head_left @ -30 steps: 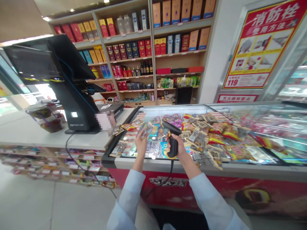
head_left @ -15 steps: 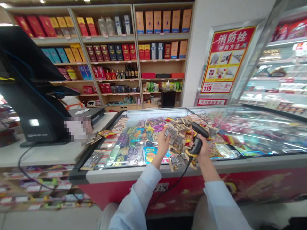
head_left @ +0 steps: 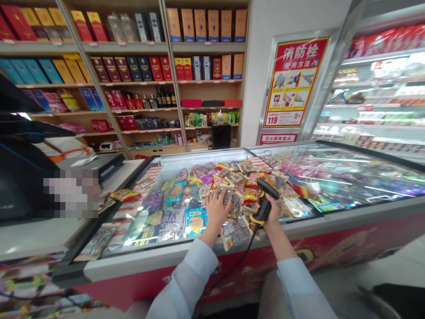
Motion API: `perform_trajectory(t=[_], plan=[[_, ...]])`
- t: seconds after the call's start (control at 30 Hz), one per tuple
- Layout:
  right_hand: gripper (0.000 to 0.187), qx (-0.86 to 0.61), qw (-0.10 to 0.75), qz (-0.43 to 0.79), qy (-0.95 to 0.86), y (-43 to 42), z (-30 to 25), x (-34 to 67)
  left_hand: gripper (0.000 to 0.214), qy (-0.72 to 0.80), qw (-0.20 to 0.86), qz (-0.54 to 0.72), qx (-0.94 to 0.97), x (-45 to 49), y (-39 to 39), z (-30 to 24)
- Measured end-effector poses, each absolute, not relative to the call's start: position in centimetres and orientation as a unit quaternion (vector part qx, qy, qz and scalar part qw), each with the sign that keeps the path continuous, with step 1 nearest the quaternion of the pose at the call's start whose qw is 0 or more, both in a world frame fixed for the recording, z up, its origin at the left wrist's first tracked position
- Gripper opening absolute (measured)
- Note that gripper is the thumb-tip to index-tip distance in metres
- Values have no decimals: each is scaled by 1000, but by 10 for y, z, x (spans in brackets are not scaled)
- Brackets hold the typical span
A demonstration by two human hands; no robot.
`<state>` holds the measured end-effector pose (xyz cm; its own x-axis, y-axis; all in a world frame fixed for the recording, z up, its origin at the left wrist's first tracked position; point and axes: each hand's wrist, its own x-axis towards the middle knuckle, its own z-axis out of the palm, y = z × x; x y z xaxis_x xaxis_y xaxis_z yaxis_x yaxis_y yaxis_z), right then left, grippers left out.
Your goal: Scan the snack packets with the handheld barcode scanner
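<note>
My right hand [head_left: 271,213] is wrapped round the grip of a black and yellow handheld barcode scanner [head_left: 263,206], its head pointing over the packets. A cable runs down from the grip toward me. My left hand [head_left: 217,209] lies palm down with fingers apart on the near left side of a heap of small snack packets [head_left: 236,178], many in brown and clear wrappers, some red and yellow. One silvery brown-edged packet [head_left: 236,232] lies at the freezer's front rim, between my two hands. The heap rests on the glass top of a chest freezer [head_left: 159,261].
Frozen goods in bags show through the glass. At left is a counter [head_left: 29,239] with a black checkout machine [head_left: 20,177]. A red and yellow packet [head_left: 125,195] and a flat packet [head_left: 98,241] lie on the freezer's left end. Boxed-goods shelves [head_left: 133,48] stand behind.
The view has swung right and closer. My left hand, earlier with fingers curled at a packet, has spread flat on the heap. The scanner stays in my right hand.
</note>
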<state>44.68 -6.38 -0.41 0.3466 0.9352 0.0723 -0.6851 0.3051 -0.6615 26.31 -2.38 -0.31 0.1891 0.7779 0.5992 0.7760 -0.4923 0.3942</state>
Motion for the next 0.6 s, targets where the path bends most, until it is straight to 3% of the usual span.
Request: perform_trajectory(t=[0.6], plan=[[23,-278,770,526,-231,-68,11,444,34,534,69,435,722,260,-20,2]])
